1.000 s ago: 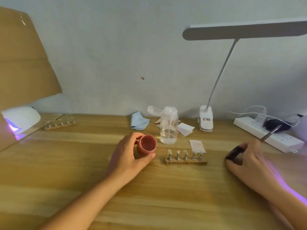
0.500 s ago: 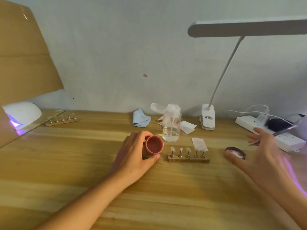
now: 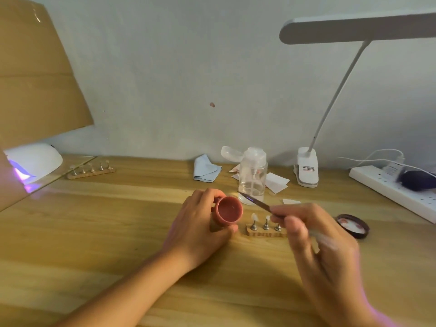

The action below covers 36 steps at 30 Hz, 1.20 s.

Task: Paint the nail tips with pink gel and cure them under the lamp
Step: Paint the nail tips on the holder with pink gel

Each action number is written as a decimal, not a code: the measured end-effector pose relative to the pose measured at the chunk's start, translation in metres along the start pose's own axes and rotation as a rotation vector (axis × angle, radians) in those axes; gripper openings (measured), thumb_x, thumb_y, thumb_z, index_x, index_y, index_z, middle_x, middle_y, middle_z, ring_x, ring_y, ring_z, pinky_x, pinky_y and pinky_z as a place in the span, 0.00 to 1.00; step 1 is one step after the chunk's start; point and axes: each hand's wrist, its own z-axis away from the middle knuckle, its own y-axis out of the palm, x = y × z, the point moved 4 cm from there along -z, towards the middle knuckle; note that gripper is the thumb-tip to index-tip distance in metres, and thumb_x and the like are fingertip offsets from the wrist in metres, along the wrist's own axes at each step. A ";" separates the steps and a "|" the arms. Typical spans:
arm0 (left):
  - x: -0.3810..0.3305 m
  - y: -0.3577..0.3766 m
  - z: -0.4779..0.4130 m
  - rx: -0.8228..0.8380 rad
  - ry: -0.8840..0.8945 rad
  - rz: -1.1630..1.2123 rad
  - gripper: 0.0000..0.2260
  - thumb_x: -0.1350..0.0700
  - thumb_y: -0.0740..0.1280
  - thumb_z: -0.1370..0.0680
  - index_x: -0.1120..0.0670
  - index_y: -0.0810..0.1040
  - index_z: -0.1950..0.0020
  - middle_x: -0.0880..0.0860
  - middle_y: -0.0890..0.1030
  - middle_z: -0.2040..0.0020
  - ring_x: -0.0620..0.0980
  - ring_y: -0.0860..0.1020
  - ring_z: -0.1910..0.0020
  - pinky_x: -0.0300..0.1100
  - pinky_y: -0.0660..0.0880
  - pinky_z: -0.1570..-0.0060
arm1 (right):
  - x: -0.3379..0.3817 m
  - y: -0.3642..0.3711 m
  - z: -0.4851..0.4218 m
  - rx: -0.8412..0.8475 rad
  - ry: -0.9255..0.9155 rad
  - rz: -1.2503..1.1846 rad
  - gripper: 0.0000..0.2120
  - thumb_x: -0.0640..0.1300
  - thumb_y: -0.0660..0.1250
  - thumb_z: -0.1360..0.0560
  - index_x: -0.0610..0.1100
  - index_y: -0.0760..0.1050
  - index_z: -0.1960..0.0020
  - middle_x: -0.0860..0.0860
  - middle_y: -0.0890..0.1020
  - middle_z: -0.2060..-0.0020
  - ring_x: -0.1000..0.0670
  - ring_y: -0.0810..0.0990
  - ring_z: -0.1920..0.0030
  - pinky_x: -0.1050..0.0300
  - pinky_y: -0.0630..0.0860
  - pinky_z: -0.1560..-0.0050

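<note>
Wood, pale with striped grain: the table [image 3: 94, 232] spans the full width, backed by a plain grey-white wall [image 3: 165, 79].

Left edge: a cardboard panel [image 3: 35, 79] leans over the white curing lamp [image 3: 35, 159], which shows a violet glow at its mouth. A second stand [image 3: 90, 169] sits just beside it.

Back edge, left to right: blue cloth [image 3: 206, 169], clear pump bottle [image 3: 252, 178], paper wipes [image 3: 276, 182], clip desk lamp [image 3: 306, 171], power strip [image 3: 389, 187].

Centre: the left hand [image 3: 198, 230] has its fingers curled round the open pink gel pot [image 3: 227, 211], mouth tilted toward the camera. The right hand [image 3: 318, 244], blurred, pinches a slim brush [image 3: 254, 201], its tip just behind the pot's rim. The nail tip stand [image 3: 265, 230] is on the table just right of the pot, partly hidden by the right hand; three pegs show. A jar lid [image 3: 352, 225] lies to the right of that hand.

Bare wood shows between the curing lamp and the left hand, and along the near edge.
</note>
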 end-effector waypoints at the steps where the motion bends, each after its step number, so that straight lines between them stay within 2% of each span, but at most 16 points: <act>1: 0.000 0.000 0.000 -0.004 -0.003 0.007 0.22 0.44 0.75 0.31 0.39 0.70 0.41 0.38 0.72 0.43 0.41 0.72 0.42 0.44 0.74 0.45 | 0.000 0.002 0.004 0.010 -0.023 0.013 0.11 0.53 0.62 0.21 0.48 0.79 0.49 0.56 0.82 0.57 0.54 0.81 0.56 0.57 0.76 0.58; 2: 0.000 0.000 0.000 -0.008 -0.011 0.014 0.22 0.44 0.75 0.31 0.39 0.70 0.42 0.38 0.72 0.43 0.41 0.73 0.43 0.45 0.74 0.45 | -0.001 0.003 0.006 0.011 -0.032 0.024 0.07 0.51 0.65 0.24 0.49 0.77 0.49 0.56 0.81 0.57 0.54 0.81 0.56 0.57 0.76 0.58; 5: 0.000 -0.001 0.000 -0.024 -0.022 0.023 0.23 0.45 0.76 0.32 0.40 0.70 0.42 0.38 0.72 0.44 0.40 0.73 0.45 0.45 0.75 0.46 | -0.003 0.006 0.008 0.042 -0.039 0.054 0.04 0.46 0.66 0.28 0.50 0.74 0.53 0.59 0.80 0.59 0.56 0.80 0.58 0.57 0.76 0.60; 7: -0.001 -0.001 0.000 -0.034 -0.018 0.018 0.22 0.45 0.75 0.33 0.39 0.70 0.43 0.38 0.72 0.44 0.38 0.72 0.45 0.45 0.75 0.45 | -0.004 0.013 0.010 0.113 -0.053 0.113 0.04 0.47 0.66 0.28 0.47 0.75 0.55 0.60 0.79 0.62 0.58 0.78 0.59 0.58 0.74 0.59; 10: -0.004 -0.003 0.003 -0.054 0.050 -0.012 0.23 0.43 0.73 0.34 0.40 0.70 0.42 0.37 0.71 0.45 0.39 0.72 0.44 0.45 0.75 0.48 | -0.010 0.020 0.009 0.198 -0.018 0.198 0.06 0.50 0.65 0.28 0.48 0.76 0.54 0.63 0.78 0.63 0.61 0.76 0.59 0.59 0.72 0.52; 13: -0.009 -0.003 0.006 -0.067 0.104 -0.066 0.24 0.42 0.75 0.33 0.41 0.70 0.41 0.37 0.71 0.44 0.39 0.72 0.44 0.41 0.74 0.49 | -0.014 0.021 0.009 0.205 -0.013 0.235 0.05 0.49 0.65 0.27 0.50 0.77 0.54 0.62 0.78 0.63 0.60 0.77 0.59 0.56 0.72 0.48; 18: -0.011 -0.003 0.006 -0.051 0.127 -0.109 0.23 0.41 0.74 0.31 0.43 0.70 0.40 0.38 0.70 0.44 0.42 0.72 0.42 0.41 0.73 0.48 | -0.015 0.026 0.011 0.263 -0.052 0.290 0.05 0.48 0.64 0.25 0.50 0.78 0.51 0.62 0.79 0.60 0.57 0.78 0.58 0.54 0.72 0.47; 21: -0.014 -0.003 0.007 -0.031 0.143 -0.124 0.23 0.39 0.71 0.31 0.43 0.70 0.40 0.38 0.70 0.44 0.42 0.72 0.41 0.41 0.73 0.48 | -0.015 0.026 0.010 0.266 -0.063 0.294 0.04 0.48 0.66 0.25 0.51 0.79 0.51 0.62 0.79 0.60 0.56 0.78 0.59 0.54 0.72 0.47; 24: -0.015 -0.003 0.007 -0.033 0.143 -0.129 0.23 0.41 0.73 0.31 0.44 0.71 0.40 0.40 0.71 0.43 0.42 0.72 0.41 0.42 0.73 0.47 | -0.017 0.023 0.010 0.243 -0.022 0.268 0.05 0.45 0.70 0.27 0.52 0.78 0.51 0.63 0.79 0.61 0.58 0.78 0.59 0.55 0.71 0.46; 28: -0.014 -0.003 0.007 -0.029 0.140 -0.119 0.24 0.44 0.75 0.31 0.44 0.71 0.39 0.40 0.71 0.43 0.42 0.72 0.41 0.42 0.73 0.45 | -0.019 0.022 0.010 0.261 0.018 0.252 0.06 0.45 0.70 0.27 0.53 0.77 0.51 0.63 0.79 0.61 0.59 0.78 0.59 0.58 0.70 0.45; 33: -0.015 -0.003 0.007 -0.027 0.157 -0.154 0.23 0.44 0.73 0.30 0.45 0.70 0.38 0.40 0.71 0.42 0.42 0.71 0.41 0.38 0.70 0.45 | -0.017 0.022 0.009 0.281 0.039 0.238 0.06 0.45 0.70 0.28 0.51 0.77 0.51 0.63 0.80 0.62 0.58 0.79 0.60 0.57 0.70 0.44; 36: -0.017 -0.002 0.008 -0.017 0.183 -0.200 0.23 0.45 0.72 0.29 0.45 0.70 0.37 0.41 0.72 0.42 0.42 0.70 0.40 0.35 0.68 0.46 | -0.014 0.018 0.008 0.240 0.082 0.195 0.06 0.46 0.70 0.28 0.52 0.77 0.52 0.65 0.80 0.61 0.61 0.78 0.56 0.58 0.71 0.45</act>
